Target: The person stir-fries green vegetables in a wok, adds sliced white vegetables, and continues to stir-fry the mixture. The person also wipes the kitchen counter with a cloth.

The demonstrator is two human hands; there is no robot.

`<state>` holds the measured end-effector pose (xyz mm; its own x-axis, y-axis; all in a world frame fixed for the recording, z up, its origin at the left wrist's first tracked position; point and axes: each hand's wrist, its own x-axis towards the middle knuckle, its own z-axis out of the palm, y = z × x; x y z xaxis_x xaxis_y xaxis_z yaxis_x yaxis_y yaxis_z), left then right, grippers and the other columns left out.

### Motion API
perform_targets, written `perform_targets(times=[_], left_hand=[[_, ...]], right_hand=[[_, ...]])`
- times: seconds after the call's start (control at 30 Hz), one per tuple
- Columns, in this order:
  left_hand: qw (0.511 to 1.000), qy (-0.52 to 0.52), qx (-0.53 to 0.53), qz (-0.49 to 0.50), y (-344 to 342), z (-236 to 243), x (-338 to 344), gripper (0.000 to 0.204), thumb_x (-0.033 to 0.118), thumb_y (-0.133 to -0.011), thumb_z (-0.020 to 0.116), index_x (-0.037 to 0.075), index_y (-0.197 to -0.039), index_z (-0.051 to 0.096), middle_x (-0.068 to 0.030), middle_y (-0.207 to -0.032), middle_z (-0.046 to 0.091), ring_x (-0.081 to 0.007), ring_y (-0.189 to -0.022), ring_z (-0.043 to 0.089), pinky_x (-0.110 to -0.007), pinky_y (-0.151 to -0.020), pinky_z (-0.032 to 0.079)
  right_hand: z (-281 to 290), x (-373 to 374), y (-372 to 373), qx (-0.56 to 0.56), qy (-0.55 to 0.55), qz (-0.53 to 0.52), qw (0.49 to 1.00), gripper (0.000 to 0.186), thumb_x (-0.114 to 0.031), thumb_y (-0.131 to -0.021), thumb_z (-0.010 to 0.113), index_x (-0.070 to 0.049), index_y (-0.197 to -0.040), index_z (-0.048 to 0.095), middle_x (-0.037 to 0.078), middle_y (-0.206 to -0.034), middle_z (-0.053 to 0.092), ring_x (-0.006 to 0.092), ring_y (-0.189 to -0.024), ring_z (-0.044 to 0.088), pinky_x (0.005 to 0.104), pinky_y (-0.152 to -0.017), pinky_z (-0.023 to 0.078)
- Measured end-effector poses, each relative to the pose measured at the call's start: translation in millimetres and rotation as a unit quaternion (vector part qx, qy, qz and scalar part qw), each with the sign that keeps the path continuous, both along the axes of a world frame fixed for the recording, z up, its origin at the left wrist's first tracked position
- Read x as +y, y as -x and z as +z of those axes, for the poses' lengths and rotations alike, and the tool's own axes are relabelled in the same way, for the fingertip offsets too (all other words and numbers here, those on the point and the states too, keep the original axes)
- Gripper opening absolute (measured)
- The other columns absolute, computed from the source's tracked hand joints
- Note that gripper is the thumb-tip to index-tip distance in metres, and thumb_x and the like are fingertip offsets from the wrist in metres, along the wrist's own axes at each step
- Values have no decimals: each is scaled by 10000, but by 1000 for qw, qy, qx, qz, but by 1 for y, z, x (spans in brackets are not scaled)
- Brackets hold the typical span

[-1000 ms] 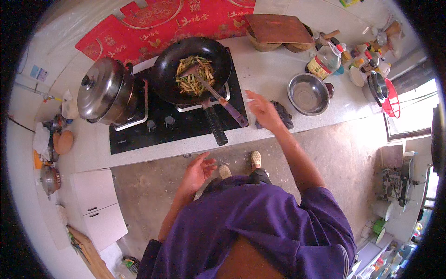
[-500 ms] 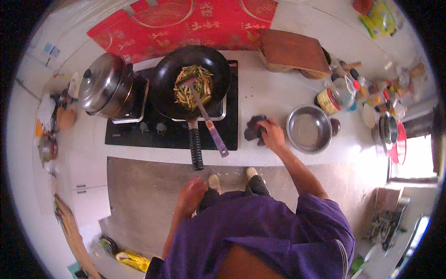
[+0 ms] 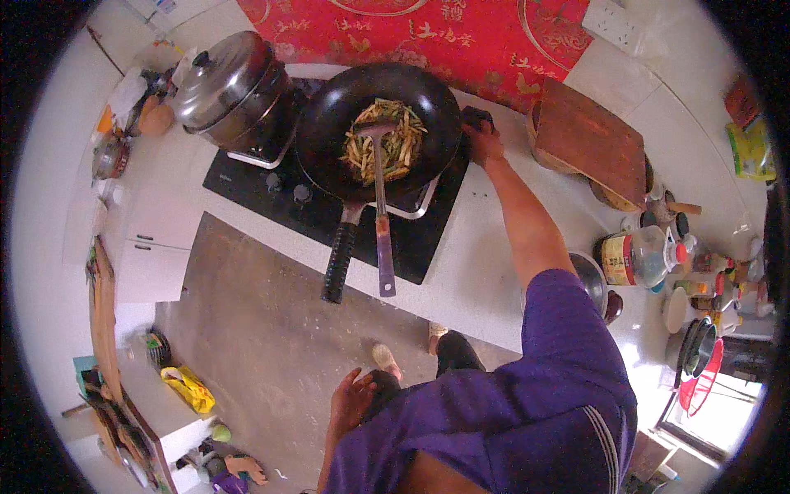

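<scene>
Seen from above through a wide, bending lens, a person in a purple top stands at a white worktop [image 3: 485, 272] with a black hob [image 3: 271, 185] set into it. The right hand [image 3: 481, 142] reaches far forward and rests closed over a small dark cloth [image 3: 480, 120] on the worktop, just beside the far right rim of a black wok [image 3: 329, 123]; how tightly the fingers grip it cannot be told. The left hand [image 3: 352, 401] hangs low by the person's waist, fingers loosely spread and holding nothing.

The wok sits on the hob with pale and green vegetable strips [image 3: 387, 152] in it. A metal spatula [image 3: 380, 206] lies in the food, its handle reaching past the near rim toward the person, beside the wok's own black handle [image 3: 339, 262]. To the left stands a lidded steel pot [image 3: 226, 82]. To the right are a wooden chopping board [image 3: 597, 136], a steel bowl [image 3: 591, 276] partly hidden by the arm, and a bottle of oil [image 3: 638, 257] lying among small jars.

The step appears to be wiping or gathering up the cloth next to the hot wok while the food cooks. A next move would likely call for drawing the cloth clear of the wok's rim without brushing it.
</scene>
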<state>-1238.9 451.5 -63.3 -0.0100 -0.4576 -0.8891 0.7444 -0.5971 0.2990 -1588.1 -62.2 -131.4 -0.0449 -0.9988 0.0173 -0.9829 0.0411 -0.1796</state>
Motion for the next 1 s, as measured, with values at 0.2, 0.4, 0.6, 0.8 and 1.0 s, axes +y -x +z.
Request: perform_targets(times=[0.2,0.4,0.6,0.8,1.0], left_hand=[[999,32,-19,17,-2,2,38,458,278,-862,528,91,-1260,399,-141,-1072,548,-257,-879,565,-284,-700,472],[1000,26,-6,10,-25,-13,97,480,301,-841,560,100,-1249,409,-143,-1090,536,-266,-897,560,-290,-690,477],[998,-6,-55,12,-45,7,176,463,315,-852,535,107,-1248,414,-152,-1151,506,-272,-925,549,-320,-735,474],[997,20,-67,34,-76,-6,235,464,320,-861,512,108,-1260,408,-156,-1226,468,-267,-957,538,-315,-759,467],[995,34,-55,73,-74,0,257,443,279,-865,508,102,-1258,406,-150,-1146,515,-242,-905,558,-254,-666,480]], right_hand=[[6,71,-25,-169,-39,-108,979,499,-248,-797,509,-356,-1271,395,135,-1317,335,360,-1137,414,409,-889,425],[17,224,-77,-78,-14,8,997,682,-26,-667,610,-339,-1245,428,153,-1211,397,380,-1089,424,412,-873,440],[41,384,-181,-109,-5,75,991,408,-68,-730,554,-245,-1096,577,143,-1125,431,352,-1037,428,407,-846,431],[36,449,-348,-362,-77,221,902,358,-67,-701,528,-256,-998,599,158,-1037,516,332,-967,532,418,-773,459],[51,431,-333,-403,-80,207,888,384,-52,-677,525,-229,-1013,582,126,-1066,527,334,-985,512,412,-780,452]])
